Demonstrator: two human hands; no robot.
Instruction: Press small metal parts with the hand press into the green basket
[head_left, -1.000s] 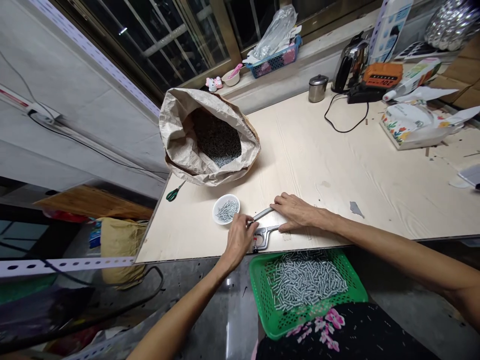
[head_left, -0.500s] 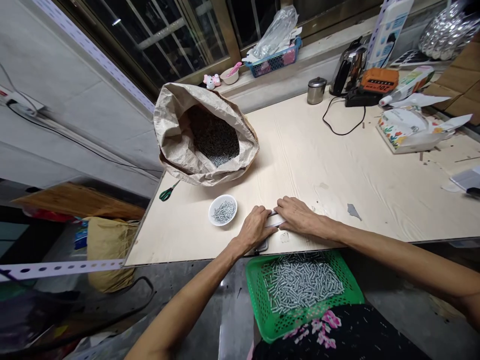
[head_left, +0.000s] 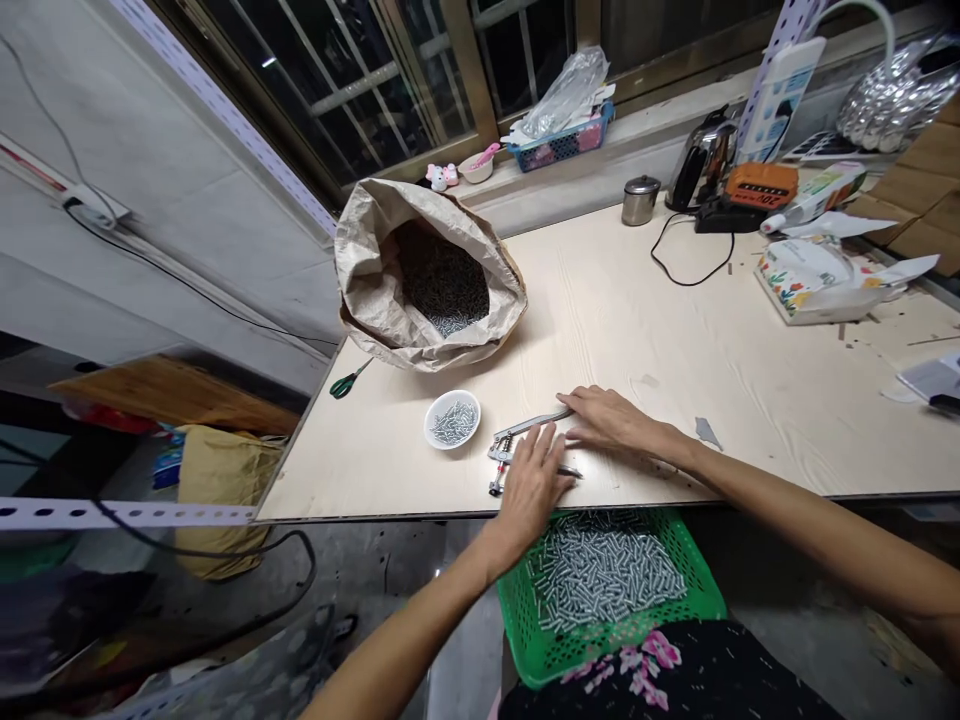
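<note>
A grey metal plier-like tool (head_left: 531, 424) with two long arms and a spring lies spread on the table near its front edge; I cannot make out its exact kind. My left hand (head_left: 531, 478) rests over its lower arm, fingers stretched out, hiding part of it. My right hand (head_left: 604, 418) is open, its fingertips at the far end of the upper arm. To the left of the tool stands a small white bowl (head_left: 452, 443) holding small metal screw-like pieces. Below the table edge, a green basket (head_left: 517, 625) holds many silvery metal pins or screws.
A large paper-lined sack (head_left: 367, 265) of dark metal pieces stands open on the table (head_left: 600, 310). Green-handled scissors (head_left: 343, 385) lie at the left. Farther back are a lidded metal canister (head_left: 640, 202), a kettle (head_left: 701, 165) and a tissue pack (head_left: 806, 275).
Both hands were close together around the tool, covering most of it. Now their fingers are straighter, and the tool lies spread open, largely uncovered. The camera view has shifted slightly.
</note>
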